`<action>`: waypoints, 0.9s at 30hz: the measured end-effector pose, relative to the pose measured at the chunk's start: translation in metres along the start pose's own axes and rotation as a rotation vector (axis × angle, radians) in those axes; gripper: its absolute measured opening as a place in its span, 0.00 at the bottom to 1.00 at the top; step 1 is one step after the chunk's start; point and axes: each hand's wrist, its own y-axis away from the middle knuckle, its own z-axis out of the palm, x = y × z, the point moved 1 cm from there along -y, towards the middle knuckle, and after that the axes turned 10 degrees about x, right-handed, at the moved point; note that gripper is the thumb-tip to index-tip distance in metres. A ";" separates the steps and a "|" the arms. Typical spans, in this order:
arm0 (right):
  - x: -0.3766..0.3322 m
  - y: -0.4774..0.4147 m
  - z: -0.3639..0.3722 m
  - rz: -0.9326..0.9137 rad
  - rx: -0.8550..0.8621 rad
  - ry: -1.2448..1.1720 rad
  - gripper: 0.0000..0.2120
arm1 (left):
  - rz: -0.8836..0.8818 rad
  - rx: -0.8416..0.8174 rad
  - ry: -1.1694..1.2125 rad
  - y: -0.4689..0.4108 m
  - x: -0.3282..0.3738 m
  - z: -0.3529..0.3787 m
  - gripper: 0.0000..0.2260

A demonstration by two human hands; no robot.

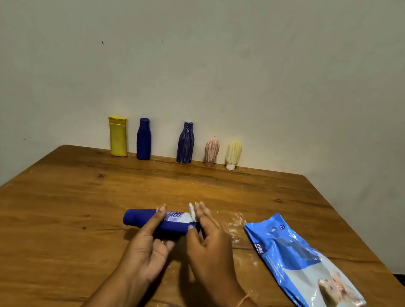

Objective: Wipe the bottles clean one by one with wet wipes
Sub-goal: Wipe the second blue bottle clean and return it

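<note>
My left hand holds a dark blue bottle sideways above the table, cap end to the left, its white label facing up. My right hand presses a small crumpled white wet wipe against the bottle's right end. Along the table's far edge by the wall stand a yellow bottle, a plain blue bottle, a blue bottle streaked with white, a small pink streaked bottle and a small pale yellow streaked bottle.
A blue and white pack of wet wipes lies flat on the wooden table to the right of my hands. White smears mark the wood between the pack and the held bottle.
</note>
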 end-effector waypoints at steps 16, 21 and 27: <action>-0.008 0.024 -0.001 -0.665 0.096 0.218 0.23 | -0.281 -0.015 0.086 0.011 -0.010 0.027 0.16; 0.008 0.006 -0.014 -0.644 0.104 0.236 0.23 | -0.252 -0.028 0.065 0.012 -0.017 0.021 0.14; 0.008 0.012 -0.019 -0.791 0.068 0.317 0.22 | -0.296 -0.034 0.087 0.017 -0.017 0.025 0.13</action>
